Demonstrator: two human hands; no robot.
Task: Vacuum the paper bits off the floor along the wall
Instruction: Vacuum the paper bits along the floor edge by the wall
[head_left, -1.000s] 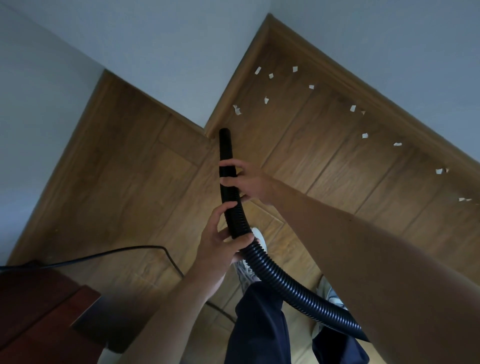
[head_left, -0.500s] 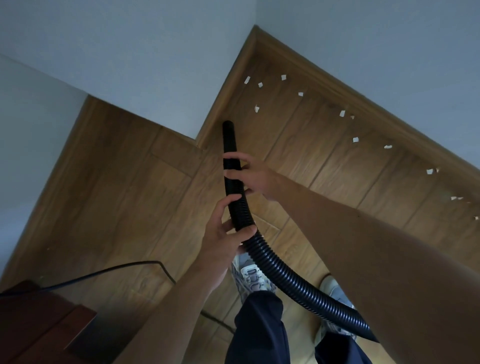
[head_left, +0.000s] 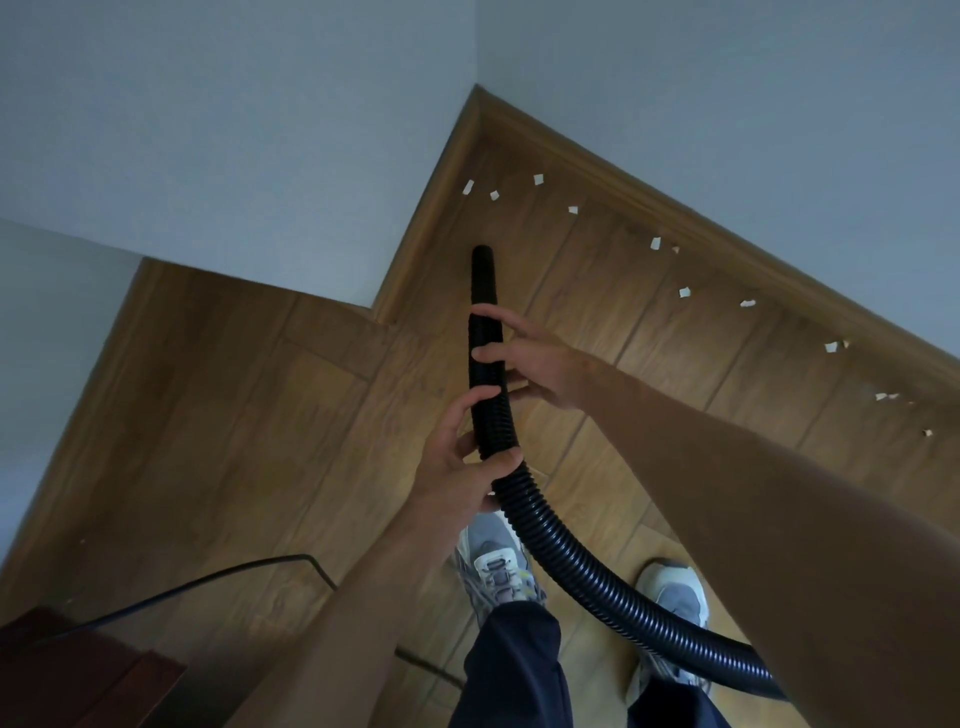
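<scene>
A black ribbed vacuum hose (head_left: 550, 530) curves up from the lower right, its open end (head_left: 482, 255) pointing at the inner corner of the wooden floor. My left hand (head_left: 457, 467) grips the hose lower down. My right hand (head_left: 530, 364) holds it higher up, fingers wrapped across it. Several small white paper bits (head_left: 685, 292) lie in a line on the floor along the wooden skirting board (head_left: 675, 208), from the corner bits (head_left: 493, 195) out to the right edge. The hose end hangs short of the nearest bits.
A thin black cable (head_left: 249, 571) runs across the floor at lower left, beside dark red wooden furniture (head_left: 78, 675). A wall corner (head_left: 382, 306) juts out left of the hose. My two feet in grey trainers (head_left: 498, 571) stand below the hands.
The hose end has moved forward past the jutting wall corner toward the paper bits. The two bits nearest the wall corner are no longer visible. Both hands keep their grip.
</scene>
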